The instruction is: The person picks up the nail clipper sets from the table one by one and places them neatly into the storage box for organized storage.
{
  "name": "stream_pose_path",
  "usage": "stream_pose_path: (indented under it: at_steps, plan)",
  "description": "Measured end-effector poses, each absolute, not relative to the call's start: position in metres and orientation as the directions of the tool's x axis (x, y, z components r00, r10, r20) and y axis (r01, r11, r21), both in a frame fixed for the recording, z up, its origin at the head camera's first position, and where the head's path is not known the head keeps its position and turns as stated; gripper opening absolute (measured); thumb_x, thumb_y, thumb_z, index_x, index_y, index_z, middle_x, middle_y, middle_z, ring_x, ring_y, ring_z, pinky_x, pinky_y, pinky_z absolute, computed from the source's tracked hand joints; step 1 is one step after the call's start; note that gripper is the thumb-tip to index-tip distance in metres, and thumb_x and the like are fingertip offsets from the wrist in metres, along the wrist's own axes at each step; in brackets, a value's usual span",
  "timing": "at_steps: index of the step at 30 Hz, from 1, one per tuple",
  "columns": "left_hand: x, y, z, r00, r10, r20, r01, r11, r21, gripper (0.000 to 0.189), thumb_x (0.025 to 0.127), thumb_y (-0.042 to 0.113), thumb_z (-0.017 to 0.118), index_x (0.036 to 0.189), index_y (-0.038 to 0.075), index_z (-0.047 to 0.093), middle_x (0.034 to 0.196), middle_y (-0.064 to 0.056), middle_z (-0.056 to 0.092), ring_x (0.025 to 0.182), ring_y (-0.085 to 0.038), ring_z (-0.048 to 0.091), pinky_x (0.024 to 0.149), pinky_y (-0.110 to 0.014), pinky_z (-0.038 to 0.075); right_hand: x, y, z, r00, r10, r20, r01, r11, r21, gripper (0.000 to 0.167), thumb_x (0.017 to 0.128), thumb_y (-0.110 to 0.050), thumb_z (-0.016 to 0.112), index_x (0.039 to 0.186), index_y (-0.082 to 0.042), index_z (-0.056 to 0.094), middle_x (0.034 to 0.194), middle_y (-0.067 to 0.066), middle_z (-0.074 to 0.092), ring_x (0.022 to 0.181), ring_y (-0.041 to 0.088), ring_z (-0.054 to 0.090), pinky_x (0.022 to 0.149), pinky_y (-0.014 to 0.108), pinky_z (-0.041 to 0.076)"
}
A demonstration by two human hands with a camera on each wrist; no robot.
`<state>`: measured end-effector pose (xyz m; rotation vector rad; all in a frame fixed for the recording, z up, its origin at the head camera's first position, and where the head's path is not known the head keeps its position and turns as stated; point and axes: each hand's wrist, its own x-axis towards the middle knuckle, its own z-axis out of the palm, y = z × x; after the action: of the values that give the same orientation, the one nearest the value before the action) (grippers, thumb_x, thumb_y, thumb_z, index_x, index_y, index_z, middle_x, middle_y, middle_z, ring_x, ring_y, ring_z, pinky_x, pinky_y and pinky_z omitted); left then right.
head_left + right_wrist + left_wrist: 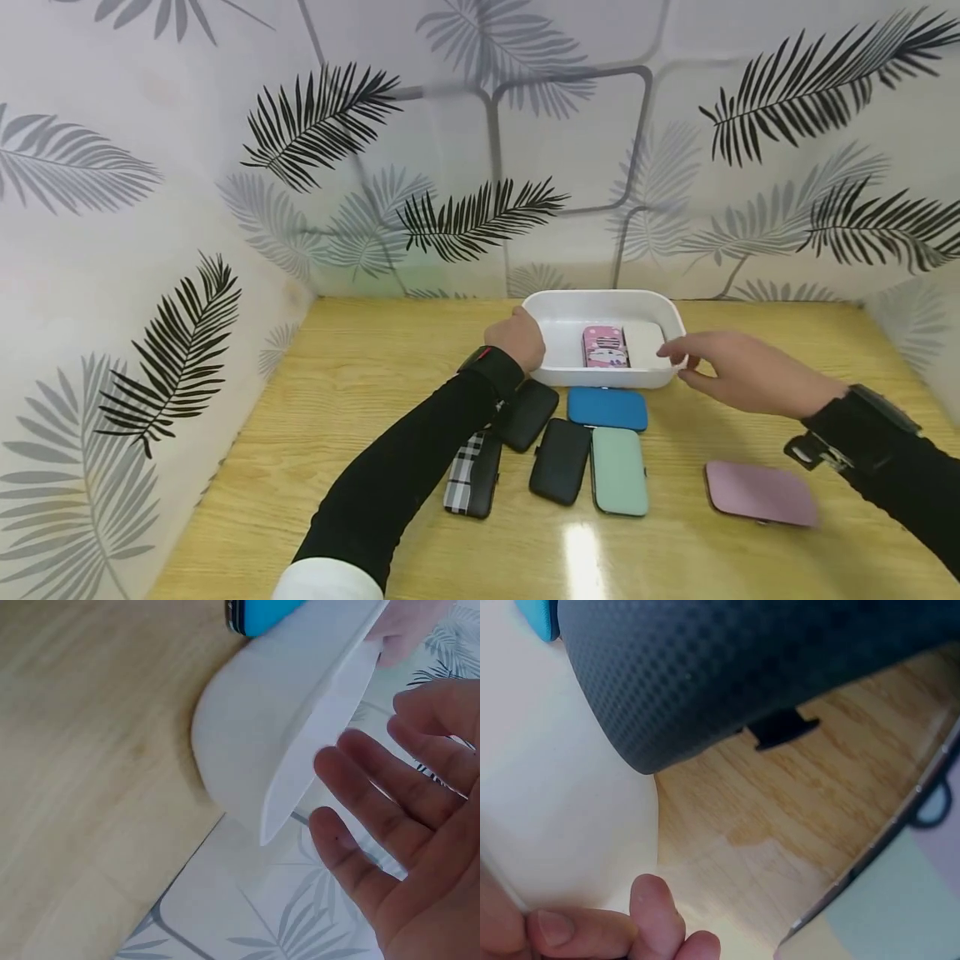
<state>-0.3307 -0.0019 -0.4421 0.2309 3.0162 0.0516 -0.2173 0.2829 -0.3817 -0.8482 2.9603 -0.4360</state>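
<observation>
A white plastic bin [600, 379] stands near the wall, holding a pink patterned case [603, 346] and a cream case [643, 343]. My left hand [517, 337] grips its left end; the left wrist view shows curled fingers [656, 919] against the white wall. By the right end is my right hand [738, 367], and in the right wrist view its loosely spread fingers [360, 795] hold nothing. In front of the bin lie a blue case [607, 408], a mint case [619, 471] and two black cases, one nearer [560, 461] and one partly behind my left wrist [528, 414].
A black-and-white plaid case [472, 475] lies beside my left forearm. A mauve case [761, 493] sits apart on the right, below my right wrist. Behind the wooden table [337, 358] rises a leaf-patterned wall [570, 150], with another on the left.
</observation>
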Motion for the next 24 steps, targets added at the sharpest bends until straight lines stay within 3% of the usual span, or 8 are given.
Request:
stream_pose_path:
  at_steps: [3,6,11,16,19,24]
  plan:
    - [-0.329,-0.003,-0.441,-0.982,0.155,-0.108,0.151,0.987,0.048,0.053,0.106,0.032,0.044,0.143,-0.006,0.043,0.067,-0.005,0.061,0.055,-0.017,0.059,0.051,-0.032,0.040,-0.198,0.291,-0.385,-0.854,-0.520,-0.018,-0.495,0.824,-0.276,0.028,0.095,-0.016,0.068,0.124,-0.016,0.068,0.100,-0.011,0.069,0.089,0.004,0.062,0.073,0.031,0.053]
    - [-0.328,-0.002,-0.442,-0.980,0.157,-0.120,0.152,0.987,0.047,0.053,0.106,0.032,0.044,0.143,-0.005,0.042,0.068,-0.005,0.061,0.056,-0.017,0.059,0.051,-0.031,0.040,-0.176,0.300,-0.394,-0.850,-0.516,-0.104,-0.477,0.838,-0.263,0.031,0.094,-0.023,0.071,0.125,-0.017,0.068,0.105,-0.011,0.069,0.092,0.007,0.065,0.075,0.031,0.054]
    - [-0.331,0.001,-0.446,-0.977,0.162,-0.139,0.157,0.987,0.044,0.056,0.106,0.034,0.044,0.146,-0.005,0.039,0.066,-0.004,0.060,0.054,-0.016,0.057,0.051,-0.031,0.040,-0.143,0.315,-0.415,-0.827,-0.517,-0.219,-0.475,0.852,-0.220,0.041,0.089,-0.029,0.077,0.127,-0.020,0.067,0.124,-0.004,0.068,0.110,0.020,0.066,0.088,0.042,0.055]
    - [-0.334,0.003,-0.447,-0.979,0.155,-0.132,0.151,0.988,0.037,0.058,0.106,0.034,0.045,0.148,-0.005,0.038,0.064,-0.004,0.060,0.054,-0.016,0.058,0.050,-0.031,0.040,-0.125,0.322,-0.432,-0.838,-0.464,-0.287,-0.420,0.884,-0.202,0.059,0.077,-0.026,0.086,0.131,-0.023,0.063,0.123,0.003,0.066,0.109,0.025,0.064,0.088,0.052,0.054]
    - [-0.336,0.002,-0.448,-0.980,0.154,-0.126,0.150,0.988,0.040,0.058,0.105,0.033,0.045,0.148,-0.005,0.038,0.064,-0.004,0.060,0.054,-0.016,0.058,0.050,-0.031,0.040,-0.120,0.322,-0.437,-0.856,-0.421,-0.300,-0.377,0.905,-0.196,0.063,0.076,-0.023,0.087,0.133,-0.025,0.061,0.123,0.005,0.065,0.107,0.026,0.064,0.087,0.053,0.054]
    - [-0.338,-0.001,-0.449,-0.982,0.150,-0.117,0.145,0.988,0.047,0.057,0.105,0.034,0.046,0.146,-0.005,0.040,0.066,-0.004,0.061,0.055,-0.016,0.058,0.051,-0.030,0.041,-0.118,0.318,-0.441,-0.864,-0.470,-0.182,-0.454,0.883,-0.121,0.053,0.080,-0.027,0.084,0.129,-0.026,0.064,0.108,-0.009,0.062,0.092,0.009,0.059,0.080,0.038,0.057]
